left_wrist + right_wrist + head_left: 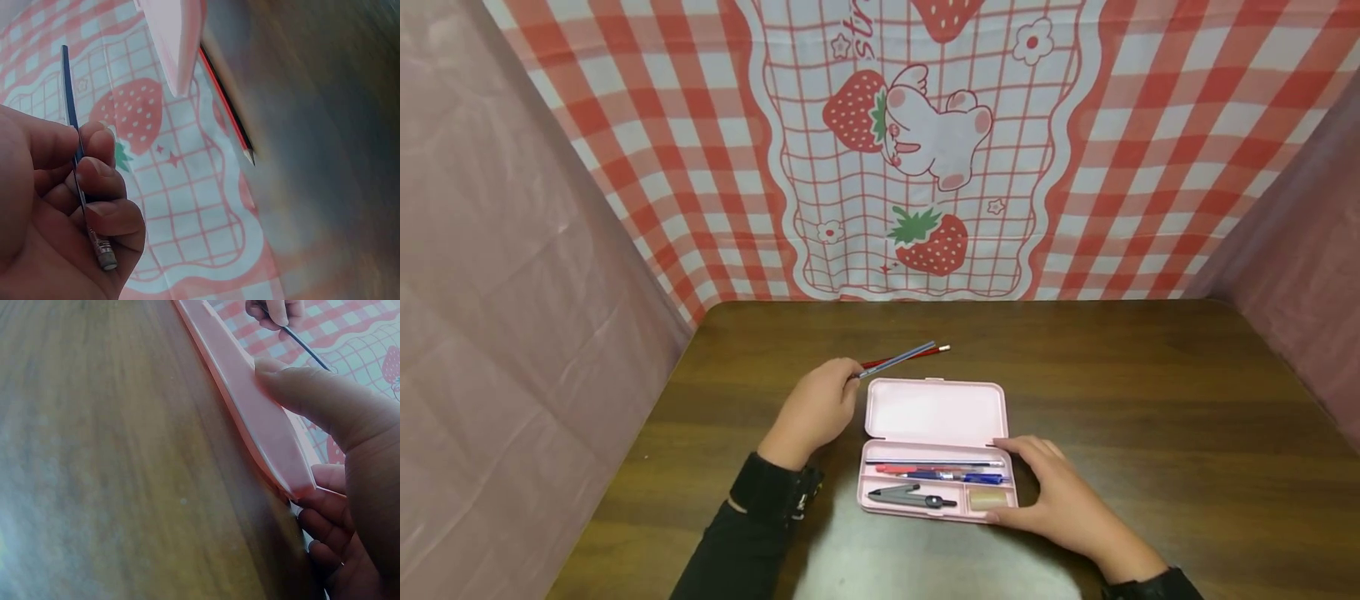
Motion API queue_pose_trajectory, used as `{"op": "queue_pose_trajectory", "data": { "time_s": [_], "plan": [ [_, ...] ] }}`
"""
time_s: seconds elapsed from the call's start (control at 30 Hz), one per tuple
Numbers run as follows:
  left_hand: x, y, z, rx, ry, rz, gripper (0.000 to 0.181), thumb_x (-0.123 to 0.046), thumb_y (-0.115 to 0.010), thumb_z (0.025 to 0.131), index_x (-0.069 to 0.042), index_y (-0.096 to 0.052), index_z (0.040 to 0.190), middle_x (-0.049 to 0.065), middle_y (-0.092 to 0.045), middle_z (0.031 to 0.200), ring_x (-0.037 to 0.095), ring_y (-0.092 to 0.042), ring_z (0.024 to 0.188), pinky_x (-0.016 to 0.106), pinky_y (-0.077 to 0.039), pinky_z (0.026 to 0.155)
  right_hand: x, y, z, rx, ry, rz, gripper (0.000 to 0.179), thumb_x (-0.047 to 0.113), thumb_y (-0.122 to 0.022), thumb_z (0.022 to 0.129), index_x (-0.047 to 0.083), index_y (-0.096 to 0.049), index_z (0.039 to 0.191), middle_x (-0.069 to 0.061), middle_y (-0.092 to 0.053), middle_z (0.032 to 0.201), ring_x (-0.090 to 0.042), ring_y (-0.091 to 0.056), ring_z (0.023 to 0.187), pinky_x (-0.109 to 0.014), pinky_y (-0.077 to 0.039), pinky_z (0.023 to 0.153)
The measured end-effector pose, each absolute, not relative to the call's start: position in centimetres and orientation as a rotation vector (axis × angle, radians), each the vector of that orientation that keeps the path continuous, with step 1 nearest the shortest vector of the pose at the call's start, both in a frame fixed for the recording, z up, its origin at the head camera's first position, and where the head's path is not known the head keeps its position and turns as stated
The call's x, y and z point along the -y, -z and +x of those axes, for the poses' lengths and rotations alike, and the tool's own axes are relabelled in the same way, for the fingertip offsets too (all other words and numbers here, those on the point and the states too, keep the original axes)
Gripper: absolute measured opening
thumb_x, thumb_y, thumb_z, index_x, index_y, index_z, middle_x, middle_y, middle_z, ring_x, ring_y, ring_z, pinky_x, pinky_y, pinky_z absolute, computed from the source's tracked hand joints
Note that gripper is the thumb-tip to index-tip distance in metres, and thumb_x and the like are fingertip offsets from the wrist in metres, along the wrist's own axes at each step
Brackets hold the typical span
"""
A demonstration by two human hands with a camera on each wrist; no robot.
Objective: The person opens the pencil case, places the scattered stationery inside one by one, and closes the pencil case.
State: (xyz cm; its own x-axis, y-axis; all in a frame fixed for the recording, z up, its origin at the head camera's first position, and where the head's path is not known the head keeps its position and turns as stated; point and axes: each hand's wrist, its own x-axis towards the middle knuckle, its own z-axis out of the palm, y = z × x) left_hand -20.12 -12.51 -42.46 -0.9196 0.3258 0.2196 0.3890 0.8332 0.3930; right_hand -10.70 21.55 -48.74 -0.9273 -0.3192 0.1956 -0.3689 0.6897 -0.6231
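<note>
My left hand (820, 407) pinches a blue pencil (898, 359) between thumb and curled fingers, above the table's left side. Its eraser end (107, 259) shows by the palm in the left wrist view. Behind it on the table lies a red-and-black pencil (931, 352), partly covered by the hand and the blue pencil. An open pink pencil case (936, 412) lies in front of me, lid folded back. My right hand (1060, 500) grips its right end, thumb at the near edge and fingers at the hinge side.
Inside the case lie a dark pencil (925, 462), a red pen (895, 469), a blue pen (985, 478), a grey compass (902, 497) and a beige eraser (987, 499) in its own compartment. A checked strawberry cloth (715, 167) hangs behind the brown table (1120, 358).
</note>
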Motion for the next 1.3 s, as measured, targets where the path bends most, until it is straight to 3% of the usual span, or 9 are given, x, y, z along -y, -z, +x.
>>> {"op": "queue_pose_trajectory", "data": {
  "time_s": [0.4, 0.83, 1.07, 1.3],
  "plan": [
    [10.7, 41.4, -18.1, 2.881, 0.608, -0.734, 0.020, -0.013, -0.057, 0.104, -0.007, -0.067, 0.121, 0.006, -0.069, 0.114, 0.022, -0.067, 0.106, 0.042, -0.054, 0.094, -21.6, 48.7, -10.8, 2.796, -1.053, 0.586, 0.090, 0.059, -0.092, 0.066, 0.010, -0.062, 0.135, 0.001, -0.062, 0.128, -0.024, -0.051, 0.122, -0.051, -0.039, 0.101],
    [8.1, 41.7, -16.4, 2.983, 0.436, -0.917, 0.015, -0.016, -0.061, 0.103, -0.012, -0.070, 0.114, 0.000, -0.071, 0.106, 0.015, -0.068, 0.095, 0.035, -0.055, 0.089, -21.5, 48.7, -10.8, 2.781, -1.050, 0.601, 0.089, 0.057, -0.093, 0.066, 0.010, -0.062, 0.135, 0.001, -0.062, 0.128, -0.022, -0.051, 0.121, -0.045, -0.038, 0.101],
    [7.3, 42.4, -16.4, 3.046, 0.435, -0.988, 0.020, -0.017, -0.058, 0.103, -0.014, -0.072, 0.117, -0.002, -0.072, 0.112, 0.012, -0.067, 0.102, 0.034, -0.054, 0.093, -21.4, 48.7, -10.7, 2.797, -1.056, 0.582, 0.090, 0.059, -0.092, 0.066, 0.009, -0.061, 0.134, 0.000, -0.062, 0.129, -0.023, -0.051, 0.121, -0.049, -0.039, 0.101],
    [6.8, 42.7, -16.2, 3.051, 0.340, -1.041, 0.024, -0.010, -0.059, 0.100, -0.014, -0.073, 0.119, -0.002, -0.072, 0.112, 0.013, -0.067, 0.104, 0.032, -0.053, 0.094, -21.4, 48.8, -10.7, 2.787, -1.041, 0.591, 0.089, 0.058, -0.093, 0.066, 0.009, -0.061, 0.134, 0.002, -0.062, 0.128, -0.022, -0.051, 0.121, -0.045, -0.038, 0.101]
  ]
}}
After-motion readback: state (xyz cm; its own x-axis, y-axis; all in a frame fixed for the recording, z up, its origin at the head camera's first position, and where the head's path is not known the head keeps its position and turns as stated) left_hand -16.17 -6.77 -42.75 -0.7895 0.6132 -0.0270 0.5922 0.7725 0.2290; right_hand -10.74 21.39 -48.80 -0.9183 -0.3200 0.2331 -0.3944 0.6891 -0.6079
